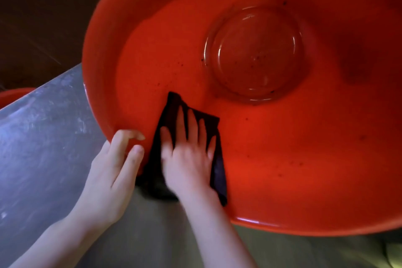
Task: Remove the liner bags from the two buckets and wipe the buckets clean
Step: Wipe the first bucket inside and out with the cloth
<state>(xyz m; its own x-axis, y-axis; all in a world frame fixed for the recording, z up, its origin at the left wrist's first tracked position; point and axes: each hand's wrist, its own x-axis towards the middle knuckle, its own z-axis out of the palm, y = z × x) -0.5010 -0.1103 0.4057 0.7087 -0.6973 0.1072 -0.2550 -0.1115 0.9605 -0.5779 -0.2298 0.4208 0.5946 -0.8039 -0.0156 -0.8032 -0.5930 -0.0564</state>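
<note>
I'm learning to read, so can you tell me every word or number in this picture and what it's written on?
There are no words, numbers or signs to read here.
The red bucket shows no letters on its inside or its rim.
The dark cloth under the right hand is plain.
The grey surface beside the left hand bears only scuffs, no writing.
</note>
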